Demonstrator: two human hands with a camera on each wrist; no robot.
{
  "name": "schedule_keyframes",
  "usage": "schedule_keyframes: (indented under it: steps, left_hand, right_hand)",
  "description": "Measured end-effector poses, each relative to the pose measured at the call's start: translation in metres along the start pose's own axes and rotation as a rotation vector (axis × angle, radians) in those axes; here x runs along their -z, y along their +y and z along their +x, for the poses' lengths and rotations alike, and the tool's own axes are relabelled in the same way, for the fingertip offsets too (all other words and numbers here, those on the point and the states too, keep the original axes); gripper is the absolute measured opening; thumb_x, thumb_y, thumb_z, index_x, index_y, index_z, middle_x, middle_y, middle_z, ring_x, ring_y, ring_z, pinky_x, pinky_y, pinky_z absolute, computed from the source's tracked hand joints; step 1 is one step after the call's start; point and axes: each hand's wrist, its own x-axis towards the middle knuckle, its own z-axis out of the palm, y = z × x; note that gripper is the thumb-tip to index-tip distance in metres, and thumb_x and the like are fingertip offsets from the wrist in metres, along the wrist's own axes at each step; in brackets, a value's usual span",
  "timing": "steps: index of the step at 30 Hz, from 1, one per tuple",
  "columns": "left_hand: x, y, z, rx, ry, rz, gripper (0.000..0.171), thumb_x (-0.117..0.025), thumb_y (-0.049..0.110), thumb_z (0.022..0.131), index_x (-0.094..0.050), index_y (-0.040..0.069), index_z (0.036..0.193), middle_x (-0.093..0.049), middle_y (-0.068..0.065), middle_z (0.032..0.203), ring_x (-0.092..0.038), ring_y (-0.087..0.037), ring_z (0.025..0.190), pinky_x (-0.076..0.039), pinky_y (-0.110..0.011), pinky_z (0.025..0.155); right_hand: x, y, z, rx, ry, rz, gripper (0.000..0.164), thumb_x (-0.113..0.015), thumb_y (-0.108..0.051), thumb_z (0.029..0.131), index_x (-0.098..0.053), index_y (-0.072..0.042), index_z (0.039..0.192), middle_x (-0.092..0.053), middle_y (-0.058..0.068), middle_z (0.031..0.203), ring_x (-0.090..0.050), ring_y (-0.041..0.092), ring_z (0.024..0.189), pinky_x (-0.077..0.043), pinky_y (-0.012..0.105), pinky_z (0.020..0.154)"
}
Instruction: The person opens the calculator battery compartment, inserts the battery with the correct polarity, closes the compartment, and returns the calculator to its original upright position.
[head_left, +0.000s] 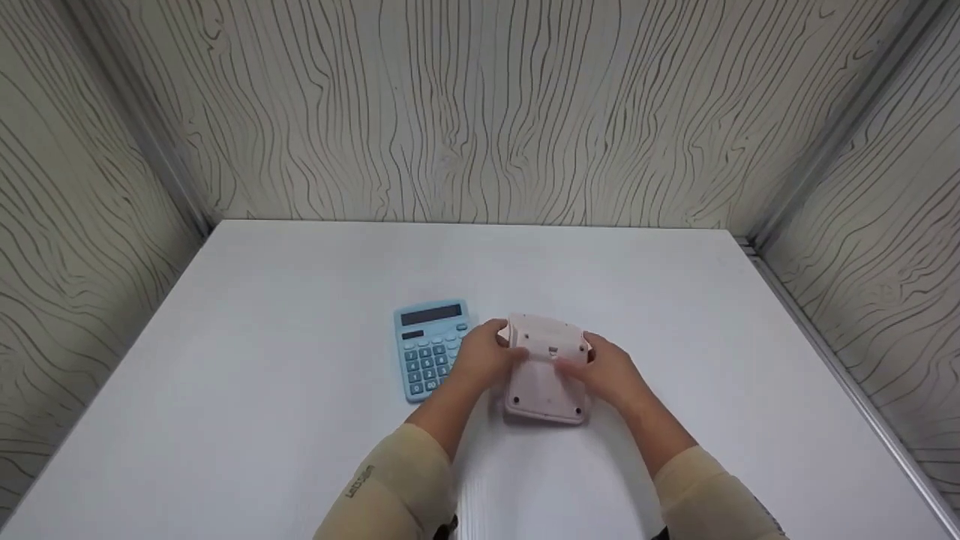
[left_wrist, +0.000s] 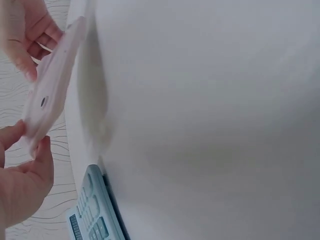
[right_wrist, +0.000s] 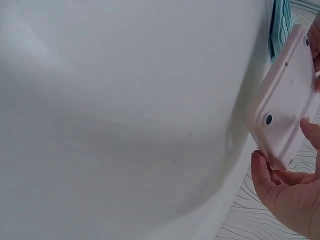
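Both hands hold a pink calculator (head_left: 547,386) in the head view, its back with dark round feet turned up toward the camera. My left hand (head_left: 480,356) grips its left edge, thumb on the back and fingers underneath. On the opposite side, my right hand (head_left: 613,369) grips the right edge, its thumb lying across the back near a small slot. In the right wrist view the pink calculator (right_wrist: 287,95) is tilted and held above the table. Its keys face away and are hidden. A light blue calculator (head_left: 427,352) lies face up beside the left hand, which covers part of its keys.
The white table (head_left: 300,300) extends around both hands. Wood-grain patterned panels (head_left: 465,112) stand behind it and at both sides, with grey metal strips at the corners. Beige sleeves (head_left: 397,480) cover the forearms.
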Motion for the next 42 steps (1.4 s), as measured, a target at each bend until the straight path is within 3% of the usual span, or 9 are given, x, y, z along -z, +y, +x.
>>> schedule_keyframes:
  steps: [4, 7, 14, 18, 26, 34, 42]
  left_hand:
    - [0.005, 0.002, 0.000, 0.023, -0.026, -0.089, 0.056, -0.069, 0.025, 0.080, -0.048, 0.015, 0.131, -0.060, -0.004, 0.102, -0.059, -0.015, 0.085, -0.052, -0.033, 0.074]
    - [0.008, 0.004, -0.001, 0.039, -0.044, -0.170, 0.053, -0.066, 0.028, 0.083, -0.048, 0.016, 0.132, -0.059, -0.004, 0.104, -0.060, -0.015, 0.083, -0.053, -0.036, 0.076]
    - [0.009, 0.013, -0.005, 0.034, -0.086, -0.321, 0.048, -0.056, 0.042, 0.088, -0.051, 0.019, 0.129, -0.058, -0.003, 0.116, -0.063, -0.015, 0.090, -0.049, -0.041, 0.086]
    - [0.009, 0.018, -0.007, -0.003, -0.104, -0.358, 0.044, -0.053, 0.042, 0.090, -0.054, 0.018, 0.126, -0.062, 0.001, 0.107, -0.062, -0.014, 0.090, -0.051, -0.035, 0.082]
    - [0.007, 0.028, -0.015, -0.046, -0.152, -0.415, 0.038, -0.054, 0.040, 0.090, -0.058, 0.017, 0.120, -0.062, 0.000, 0.102, -0.062, -0.015, 0.090, -0.053, -0.032, 0.077]
    - [0.005, 0.030, -0.016, -0.065, -0.165, -0.416, 0.037, -0.053, 0.040, 0.090, -0.059, 0.018, 0.119, -0.062, 0.000, 0.103, -0.062, -0.015, 0.090, -0.053, -0.032, 0.076]
    - [0.001, 0.024, -0.015, -0.105, -0.151, -0.416, 0.035, -0.054, 0.041, 0.089, -0.060, 0.018, 0.116, -0.061, 0.000, 0.099, -0.060, -0.015, 0.090, -0.052, -0.032, 0.080]
  right_hand:
    - [-0.003, -0.003, 0.000, -0.035, -0.030, 0.111, 0.099, -0.062, -0.058, 0.076, -0.014, -0.007, 0.146, -0.036, 0.023, 0.140, -0.032, 0.037, 0.130, -0.028, 0.052, 0.103]
    - [-0.005, -0.007, 0.000, -0.050, -0.036, 0.167, 0.103, -0.057, -0.065, 0.075, -0.008, -0.010, 0.147, -0.030, 0.024, 0.143, -0.027, 0.038, 0.132, -0.027, 0.054, 0.103]
    - [-0.011, -0.015, -0.002, -0.055, -0.052, 0.252, 0.099, -0.050, -0.067, 0.078, -0.002, -0.014, 0.147, -0.017, 0.023, 0.148, -0.017, 0.040, 0.134, -0.023, 0.057, 0.104]
    - [-0.014, -0.019, -0.004, -0.051, -0.051, 0.255, 0.096, -0.047, -0.065, 0.082, -0.002, -0.012, 0.147, -0.013, 0.024, 0.148, -0.016, 0.043, 0.134, -0.022, 0.057, 0.104]
    - [-0.017, -0.025, -0.003, -0.077, -0.063, 0.342, 0.096, -0.045, -0.068, 0.081, -0.004, -0.012, 0.147, -0.012, 0.024, 0.149, -0.021, 0.041, 0.133, -0.032, 0.054, 0.100]
    - [-0.017, -0.024, -0.002, -0.054, -0.070, 0.430, 0.077, -0.044, -0.063, 0.085, -0.025, -0.010, 0.137, -0.030, 0.018, 0.140, -0.038, 0.033, 0.122, -0.040, 0.049, 0.094]
    - [-0.014, -0.031, -0.006, 0.022, -0.019, 0.499, 0.066, -0.036, -0.060, 0.088, -0.027, -0.015, 0.134, -0.044, 0.017, 0.130, -0.053, 0.030, 0.109, -0.044, 0.043, 0.090]
